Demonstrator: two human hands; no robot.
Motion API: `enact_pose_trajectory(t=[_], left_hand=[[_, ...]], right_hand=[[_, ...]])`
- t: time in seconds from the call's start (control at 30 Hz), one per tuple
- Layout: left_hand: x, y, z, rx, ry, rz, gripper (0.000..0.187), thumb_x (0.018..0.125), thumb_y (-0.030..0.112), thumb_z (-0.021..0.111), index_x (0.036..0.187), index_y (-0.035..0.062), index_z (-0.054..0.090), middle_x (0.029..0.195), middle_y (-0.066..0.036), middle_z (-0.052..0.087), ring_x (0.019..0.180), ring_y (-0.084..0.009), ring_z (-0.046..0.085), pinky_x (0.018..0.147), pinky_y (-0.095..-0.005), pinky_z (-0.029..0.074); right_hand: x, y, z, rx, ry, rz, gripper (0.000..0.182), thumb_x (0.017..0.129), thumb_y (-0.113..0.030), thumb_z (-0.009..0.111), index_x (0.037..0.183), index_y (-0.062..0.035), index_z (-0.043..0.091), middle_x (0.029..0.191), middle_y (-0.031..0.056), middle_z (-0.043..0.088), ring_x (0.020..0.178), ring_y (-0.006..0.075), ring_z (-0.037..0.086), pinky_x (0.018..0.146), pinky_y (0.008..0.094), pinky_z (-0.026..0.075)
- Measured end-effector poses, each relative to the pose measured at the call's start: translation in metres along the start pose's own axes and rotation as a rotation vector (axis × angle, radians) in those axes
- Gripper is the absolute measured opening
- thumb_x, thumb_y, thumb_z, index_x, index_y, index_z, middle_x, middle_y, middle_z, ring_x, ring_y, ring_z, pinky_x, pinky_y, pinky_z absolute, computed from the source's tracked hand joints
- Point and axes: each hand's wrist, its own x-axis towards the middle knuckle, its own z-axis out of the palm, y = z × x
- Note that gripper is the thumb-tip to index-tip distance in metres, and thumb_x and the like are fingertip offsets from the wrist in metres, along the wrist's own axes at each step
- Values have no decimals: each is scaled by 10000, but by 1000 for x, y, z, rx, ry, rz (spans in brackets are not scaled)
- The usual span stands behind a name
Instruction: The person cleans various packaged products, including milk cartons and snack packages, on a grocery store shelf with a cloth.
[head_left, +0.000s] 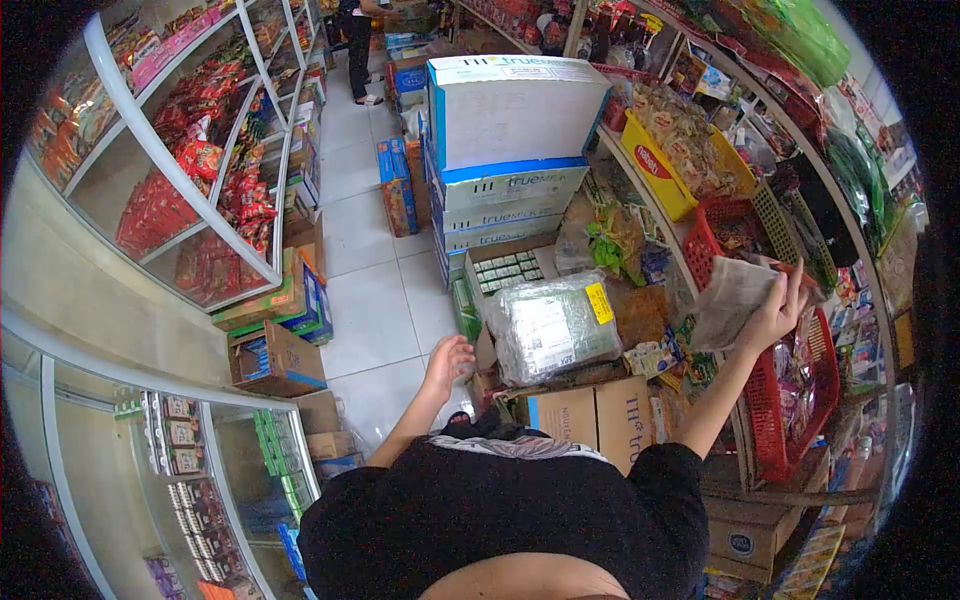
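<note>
Right hand [775, 315] grips crinkly packet [730, 298].

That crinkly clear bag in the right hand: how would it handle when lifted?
The clear bag probably flops: it sags and creases below the right hand. Likely light, since one hand holds it up by an edge. Its glossy film may be slippery.

The person wears a black top with short sleeves. The fabric looks plain and dark, without any print or logo that can be seen. At the neck there is a thin band of lighter, grey-white cloth, like the edge of a collar or an inner layer. The sleeves end above the elbows, so both forearms are bare. The left hand [447, 362] and the right hand [773, 312] are bare too, with no gloves, and no watch or ring shows.
</note>
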Motion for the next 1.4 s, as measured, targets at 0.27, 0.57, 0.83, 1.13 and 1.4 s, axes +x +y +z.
enact_pose_trajectory(t=[0.27, 0.57, 0.83, 1.13, 1.4], left_hand=[[-9, 23, 48, -332, -478, -82, 489, 752, 421, 327, 1045, 31, 369, 945, -86, 478, 820, -186, 480, 684, -280, 370], [-46, 49, 58, -700, -636, -120, 437, 780, 281, 354, 1112, 9, 270, 1086, -167, 376, 959, -278, 419, 816, -400, 335], [-30, 42, 34, -908, -852, -170, 428, 793, 349, 275, 1062, 25, 349, 1014, -145, 440, 911, -260, 458, 771, -424, 367], [-49, 58, 30, -754, -560, -52, 451, 792, 396, 252, 1047, 46, 377, 990, -121, 464, 867, -239, 480, 777, -375, 371], [-53, 59, 45, -534, -590, -55, 415, 813, 344, 220, 1097, 62, 329, 1050, -112, 425, 903, -217, 468, 762, -363, 389]], right_hand=[[-73, -62, 24, 826, -812, 350, 485, 644, -252, 503, 1030, 33, 428, 1023, 147, 437, 986, 215, 373, 850, 287, 244], [-140, -84, 70, 856, -1416, 666, 246, 676, -108, 491, 898, -11, 534, 915, 82, 521, 877, 165, 453, 799, 267, 302], [-96, -127, 74, 789, -572, 376, 178, 690, -67, 459, 838, 17, 510, 850, 64, 514, 790, 134, 459, 724, 232, 342], [-198, -136, 56, 578, -1284, -722, 368, 563, -238, 569, 878, -76, 471, 942, 90, 440, 883, 237, 413, 752, 381, 307], [-181, -96, 95, 587, -1071, -719, 375, 518, -141, 558, 881, -81, 485, 1033, 85, 444, 1036, 242, 354, 862, 443, 230]])
